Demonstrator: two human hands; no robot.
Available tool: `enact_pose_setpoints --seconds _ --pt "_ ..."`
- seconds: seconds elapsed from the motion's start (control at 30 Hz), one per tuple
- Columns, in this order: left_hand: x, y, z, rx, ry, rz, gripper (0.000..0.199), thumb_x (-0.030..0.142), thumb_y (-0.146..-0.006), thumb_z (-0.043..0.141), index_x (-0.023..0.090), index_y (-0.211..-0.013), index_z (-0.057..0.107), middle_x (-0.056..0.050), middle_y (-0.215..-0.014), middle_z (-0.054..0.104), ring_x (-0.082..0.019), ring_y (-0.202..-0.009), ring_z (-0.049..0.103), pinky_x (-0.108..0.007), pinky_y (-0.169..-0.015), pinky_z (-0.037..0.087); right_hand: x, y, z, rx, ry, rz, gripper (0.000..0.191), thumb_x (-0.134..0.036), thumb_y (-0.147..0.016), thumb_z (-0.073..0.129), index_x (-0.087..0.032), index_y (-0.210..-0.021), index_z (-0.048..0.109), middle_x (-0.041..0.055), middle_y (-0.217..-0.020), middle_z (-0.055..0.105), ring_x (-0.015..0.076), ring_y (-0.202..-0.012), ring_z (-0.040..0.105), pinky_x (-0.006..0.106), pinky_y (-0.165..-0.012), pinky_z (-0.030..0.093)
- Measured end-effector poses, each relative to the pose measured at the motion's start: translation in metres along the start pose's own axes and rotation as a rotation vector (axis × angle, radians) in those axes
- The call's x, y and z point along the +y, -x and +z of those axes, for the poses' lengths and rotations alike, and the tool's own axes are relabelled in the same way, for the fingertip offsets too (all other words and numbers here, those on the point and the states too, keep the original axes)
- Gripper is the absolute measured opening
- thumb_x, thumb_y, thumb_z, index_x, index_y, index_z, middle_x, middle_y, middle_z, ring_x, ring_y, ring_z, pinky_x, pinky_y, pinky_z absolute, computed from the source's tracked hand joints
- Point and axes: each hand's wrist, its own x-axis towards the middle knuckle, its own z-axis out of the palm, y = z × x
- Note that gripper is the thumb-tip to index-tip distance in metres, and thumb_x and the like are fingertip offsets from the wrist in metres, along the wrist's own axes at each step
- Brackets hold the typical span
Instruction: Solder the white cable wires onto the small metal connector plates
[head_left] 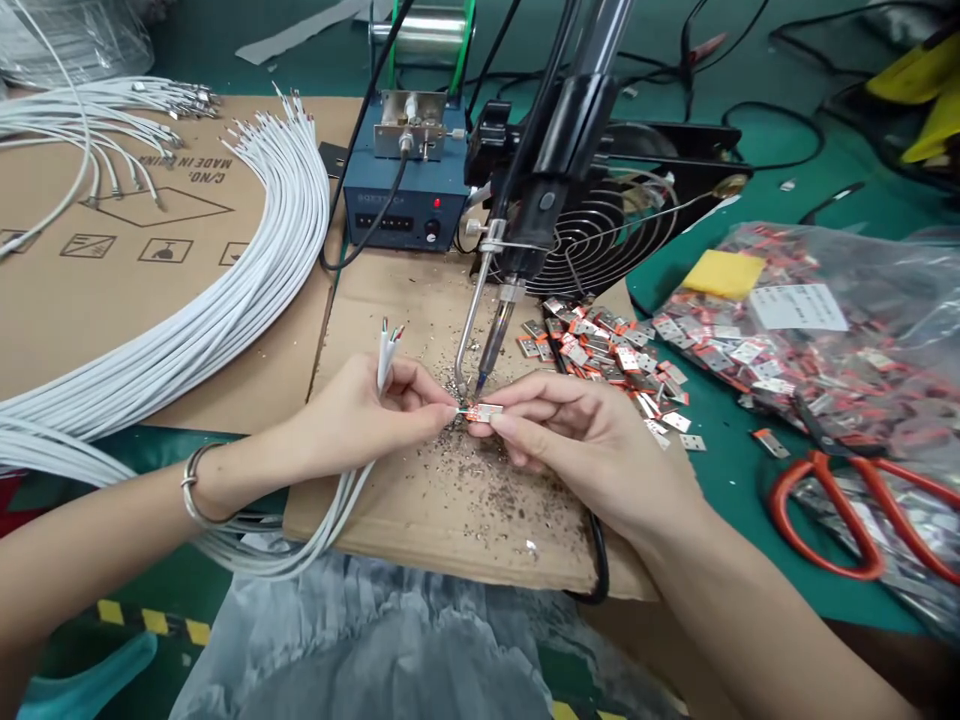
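My left hand (382,405) is closed around several white cables (385,362), pinching one stripped cable end at its fingertips. Between the thumb and fingers of my right hand (577,425) is a USB connector (489,412) with a metal shell and an orange-red rear part. The cable's thin wires meet the connector's rear. Just above that joint is the tip of a soldering iron (495,345), fixed in a stand. A bent metal solder feed tube (466,345) ends beside the tip. Whether the tip touches the connector I cannot tell.
Loose USB connectors (600,345) lie to the right, near a plastic bag of connectors (825,330) and red-handled scissors (832,510). A large white cable bundle (247,310) curves along the left. Behind stand a blue solder feeder (405,190), a solder spool (424,38) and a black fan (585,240).
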Motion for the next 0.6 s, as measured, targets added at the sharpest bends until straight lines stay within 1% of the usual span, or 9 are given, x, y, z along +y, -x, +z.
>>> enact_pose_setpoints --seconds 0.17,0.27,0.43,0.53,0.6 --pt "0.0 0.0 0.0 0.003 0.009 0.019 0.012 0.024 -0.07 0.06 0.012 -0.068 0.062 -0.002 -0.067 0.062 -0.012 -0.063 0.053 -0.023 -0.055 0.039 0.0 0.001 0.0 0.018 0.03 -0.025 0.008 -0.024 -0.068 0.07 -0.02 -0.075 0.067 0.0028 -0.068 0.071 0.0109 -0.053 0.06 0.02 -0.042 0.045" --pt "0.0 -0.001 0.0 0.01 0.018 0.013 0.012 0.023 -0.07 0.061 0.012 -0.067 0.062 -0.003 -0.067 0.063 -0.012 -0.063 0.054 -0.023 -0.056 0.04 0.0 0.001 0.001 0.027 0.036 -0.041 0.01 -0.025 -0.067 0.071 -0.02 -0.074 0.066 0.0038 -0.07 0.072 0.0112 -0.053 0.06 0.02 -0.042 0.045" --pt "-0.001 -0.002 -0.001 0.0 0.025 -0.017 0.009 0.018 -0.069 0.062 0.01 -0.066 0.065 -0.001 -0.062 0.063 -0.009 -0.057 0.052 -0.021 -0.053 0.039 -0.002 0.001 0.003 0.035 0.077 0.016 0.01 -0.023 -0.065 0.071 -0.018 -0.071 0.064 0.0039 -0.066 0.071 0.009 -0.049 0.059 0.018 -0.04 0.044" --pt "0.002 0.006 0.0 -0.005 0.018 -0.015 0.009 0.019 -0.068 0.064 0.011 -0.065 0.066 -0.001 -0.06 0.064 -0.009 -0.054 0.05 -0.02 -0.051 0.037 -0.005 0.008 0.006 0.009 0.104 -0.006 0.007 -0.02 -0.065 0.069 -0.018 -0.07 0.064 0.003 -0.063 0.071 0.008 -0.046 0.057 0.017 -0.04 0.043" --pt "0.003 0.017 0.004 -0.028 0.061 -0.03 0.009 0.019 -0.067 0.065 0.012 -0.064 0.067 0.0 -0.061 0.064 -0.009 -0.055 0.051 -0.02 -0.052 0.038 -0.005 0.02 0.009 -0.01 0.144 -0.058 0.006 -0.019 -0.067 0.068 -0.018 -0.071 0.064 0.0028 -0.063 0.07 0.0081 -0.046 0.057 0.018 -0.041 0.044"
